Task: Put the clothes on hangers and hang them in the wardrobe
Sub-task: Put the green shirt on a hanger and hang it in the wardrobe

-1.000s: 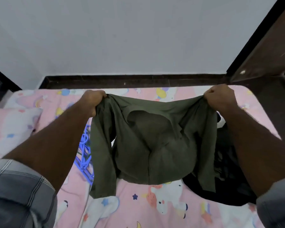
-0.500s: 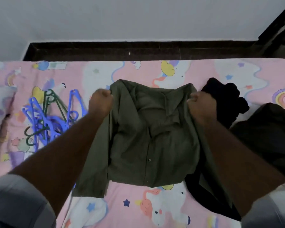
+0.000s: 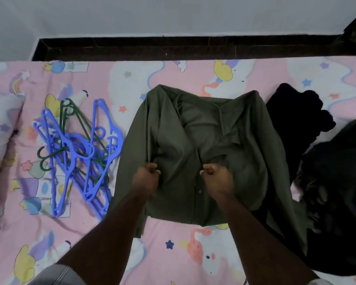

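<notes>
An olive green button shirt point(image 3: 195, 128) lies spread on the pink unicorn bedsheet point(image 3: 173, 254), collar towards the far wall. My left hand point(image 3: 147, 175) and my right hand point(image 3: 217, 174) sit close together on the shirt's chest, fingers curled, each pinching the fabric, which creases towards them. A heap of blue and green plastic hangers point(image 3: 76, 153) lies on the sheet left of the shirt, clear of both hands. No wardrobe is in view.
A pile of black clothes point(image 3: 327, 161) lies right of the shirt, partly under its right sleeve. A pillow point(image 3: 0, 130) is at the left edge. The dark bed frame point(image 3: 173, 48) and a white wall run along the far side.
The shirt, held up by its shoulders a second ago, now lies flat on the bed. Both hands have left the shoulders and moved inward to the chest.
</notes>
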{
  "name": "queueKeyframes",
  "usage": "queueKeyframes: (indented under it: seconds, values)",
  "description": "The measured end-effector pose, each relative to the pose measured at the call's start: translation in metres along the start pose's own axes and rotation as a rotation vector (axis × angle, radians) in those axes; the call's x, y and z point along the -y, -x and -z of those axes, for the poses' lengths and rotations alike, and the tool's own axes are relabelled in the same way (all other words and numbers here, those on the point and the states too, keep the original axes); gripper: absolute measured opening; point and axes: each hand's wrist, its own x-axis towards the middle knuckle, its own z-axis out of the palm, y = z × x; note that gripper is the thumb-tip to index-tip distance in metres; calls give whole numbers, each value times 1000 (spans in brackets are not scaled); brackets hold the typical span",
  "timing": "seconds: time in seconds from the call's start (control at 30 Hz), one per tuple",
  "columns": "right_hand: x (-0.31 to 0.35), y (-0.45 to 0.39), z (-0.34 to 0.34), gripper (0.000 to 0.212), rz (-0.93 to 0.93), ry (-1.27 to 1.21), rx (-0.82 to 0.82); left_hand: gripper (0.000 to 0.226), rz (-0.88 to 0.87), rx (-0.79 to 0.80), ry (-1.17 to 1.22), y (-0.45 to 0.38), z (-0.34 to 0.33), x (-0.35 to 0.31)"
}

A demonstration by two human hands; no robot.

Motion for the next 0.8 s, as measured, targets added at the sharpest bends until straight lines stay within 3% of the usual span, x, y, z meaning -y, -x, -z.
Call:
queueKeyframes:
  seconds: [0.1, 0.27, 0.33, 0.47, 0.57, 0.67, 0.77, 0.8]
  values:
    - [-15, 20, -16, 24, -12, -156, -86, 29, 15, -13, 34, -1, 7, 22]
    - [-60, 57, -6, 9, -238, -606, -570, 36, -4, 7, -46, 6, 17, 57]
    - [-88, 70, 7, 14, -378, -671, -655, 42, -31, 10, -146, 7, 25, 67]
    - [-128, 76, 32, 17, -456, -575, -433, 47, -81, 13, -314, 5, 43, 77]
    - [-133, 63, 46, 25, -354, -459, -321, 48, -96, 47, -451, 3, 43, 78]
    - [-128, 57, 50, 39, -242, -495, -297, 45, -30, 139, -564, 3, 34, 77]
    - [-126, 56, 49, 5, -218, -361, -288, 49, 53, 155, -667, 6, 26, 80]
    - [-125, 58, 50, 15, -206, -283, -306, 52, 73, 138, -696, 8, 24, 81]
